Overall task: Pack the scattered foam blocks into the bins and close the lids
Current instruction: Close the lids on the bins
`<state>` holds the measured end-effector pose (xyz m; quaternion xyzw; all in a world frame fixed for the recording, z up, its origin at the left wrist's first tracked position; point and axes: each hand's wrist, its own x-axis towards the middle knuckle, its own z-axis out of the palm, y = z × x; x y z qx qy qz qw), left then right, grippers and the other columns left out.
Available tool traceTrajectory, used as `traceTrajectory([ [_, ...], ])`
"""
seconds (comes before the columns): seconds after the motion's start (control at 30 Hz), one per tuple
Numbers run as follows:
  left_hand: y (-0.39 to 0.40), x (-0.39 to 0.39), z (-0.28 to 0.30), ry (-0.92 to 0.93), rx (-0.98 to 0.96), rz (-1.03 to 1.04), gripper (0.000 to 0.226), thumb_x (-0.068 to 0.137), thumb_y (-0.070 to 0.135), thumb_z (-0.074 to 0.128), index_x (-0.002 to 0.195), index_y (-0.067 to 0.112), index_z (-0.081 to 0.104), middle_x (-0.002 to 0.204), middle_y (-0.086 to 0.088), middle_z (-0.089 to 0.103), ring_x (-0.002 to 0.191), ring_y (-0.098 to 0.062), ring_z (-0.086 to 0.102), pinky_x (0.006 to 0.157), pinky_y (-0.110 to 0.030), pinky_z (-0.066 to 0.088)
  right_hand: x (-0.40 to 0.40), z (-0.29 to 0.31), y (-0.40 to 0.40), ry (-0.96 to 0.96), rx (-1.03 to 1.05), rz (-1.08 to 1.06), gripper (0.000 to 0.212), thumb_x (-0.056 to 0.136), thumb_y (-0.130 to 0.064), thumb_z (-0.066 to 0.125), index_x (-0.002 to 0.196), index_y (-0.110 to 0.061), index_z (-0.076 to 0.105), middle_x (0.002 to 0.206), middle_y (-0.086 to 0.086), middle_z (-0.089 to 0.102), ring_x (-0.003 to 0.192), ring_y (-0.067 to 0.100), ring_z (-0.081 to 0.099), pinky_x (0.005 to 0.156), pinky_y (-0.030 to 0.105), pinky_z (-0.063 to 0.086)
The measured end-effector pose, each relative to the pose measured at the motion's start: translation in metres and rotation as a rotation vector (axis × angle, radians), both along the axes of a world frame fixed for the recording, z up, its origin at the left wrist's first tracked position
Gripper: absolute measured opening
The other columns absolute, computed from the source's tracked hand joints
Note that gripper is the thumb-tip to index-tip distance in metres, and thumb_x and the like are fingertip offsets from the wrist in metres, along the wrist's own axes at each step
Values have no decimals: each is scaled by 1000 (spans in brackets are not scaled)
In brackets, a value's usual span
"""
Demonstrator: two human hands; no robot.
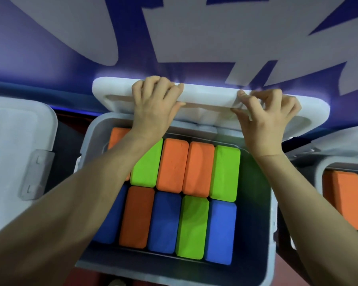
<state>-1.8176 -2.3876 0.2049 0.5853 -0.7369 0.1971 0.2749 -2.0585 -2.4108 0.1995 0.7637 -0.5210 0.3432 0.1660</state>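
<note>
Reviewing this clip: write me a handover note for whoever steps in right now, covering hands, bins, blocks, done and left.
Left hand and right hand both grip the front edge of the raised white lid of the middle bin.
Middle bin: filled with two rows of foam blocks, orange, green and blue; lid not yet down.
Left bin lid: appears shut.
Right bin: open, with blocks inside; only partly in view.
Left to do: lower and close the middle lid, then deal with the right bin.
</note>
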Motion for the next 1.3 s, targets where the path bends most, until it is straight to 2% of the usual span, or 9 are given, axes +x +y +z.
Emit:
traceTrajectory([
  [0.17, 3, 1, 36, 46, -53, 12, 37, 76, 27, 76, 107, 14, 61, 96, -4, 60, 97, -22, 44, 83, -37, 30, -1, 46, -2, 23, -85, 23, 38, 79, -21, 78, 106, -29, 53, 104, -5, 42, 87, 23, 34, 80, 35, 26],
  [0.27, 1, 7, 67, 27, -98, -12, 39, 78, 29, 75, 110, 16, 58, 103, 0, 49, 99, -23, 43, 84, -37, 30, 3, 80, -2, 42, -127, 26, 42, 77, -19, 80, 108, -28, 54, 105, -4, 44, 88, 23, 34, 81, 35, 26],
  [0.33, 0, 14, 89, -5, -126, -15, 40, 80, 31, 72, 112, 16, 54, 106, 1, 43, 100, -23, 42, 85, -37, 30, 7, 105, -1, 43, -157, 36, 41, 78, -19, 79, 110, -28, 55, 106, -4, 46, 89, 23, 35, 81, 36, 27],
  [0.47, 1, 25, 131, -12, -189, -13, 41, 81, 32, 70, 114, 16, 51, 109, -1, 41, 101, -23, 42, 86, -38, 30, 17, 152, 3, 31, -192, 50, 36, 83, -19, 76, 113, -26, 57, 109, -2, 48, 92, 25, 37, 84, 38, 28],
  [0.83, 15, 50, 252, -54, -300, -112, 36, 88, 29, 67, 117, 12, 54, 113, -1, 46, 97, -24, 46, 84, -38, 33, 39, 274, 39, 34, -227, 29, 28, 91, -24, 68, 117, -20, 60, 111, 0, 49, 97, 26, 38, 90, 40, 28],
  [0.93, 26, 55, 275, -120, -295, -137, 32, 92, 29, 62, 117, 8, 61, 109, -5, 61, 93, -25, 45, 81, -38, 33, 42, 293, 59, 12, -174, 10, 25, 91, -24, 66, 116, -17, 64, 112, 1, 50, 97, 26, 39, 90, 41, 27],
  [1.07, 52, 60, 269, -166, -216, -185, 34, 95, 31, 56, 118, 6, 61, 101, -10, 66, 88, -27, 45, 77, -39, 43, 40, 290, 89, 2, -14, 22, 29, 90, -24, 59, 115, -13, 67, 113, 6, 53, 97, 26, 37, 88, 41, 25],
  [1.2, 84, 60, 225, -225, -96, -227, 45, 87, 35, 67, 119, 6, 54, 95, -12, 64, 80, -29, 55, 71, -37, 53, 36, 254, 116, 19, 160, 47, 33, 88, -31, 59, 115, -12, 66, 109, 8, 55, 97, 26, 37, 87, 40, 25],
  [1.3, 103, 59, 184, -256, 16, -255, 52, 83, 39, 69, 120, 8, 50, 95, -11, 64, 78, -26, 55, 64, -32, 53, 31, 216, 133, 13, 292, 72, 34, 88, -34, 60, 116, -16, 63, 109, 1, 48, 96, 25, 36, 87, 41, 27],
])
